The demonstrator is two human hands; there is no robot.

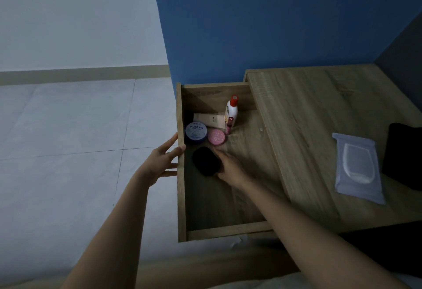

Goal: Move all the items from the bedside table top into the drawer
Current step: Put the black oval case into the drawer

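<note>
blue wall [262,21], white wall [75,14], tiled floor [68,128]

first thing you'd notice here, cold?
The open drawer pulled out left of the table top, with the right hand setting a black object inside while the left hand rests on its front panel. Jars and a bottle cluster at its far end. A wipes pack remains on top.

Bare drawer [181,197] floor toward the near end; jars [196,132] and bottles [231,111] crowding the far end.
</note>
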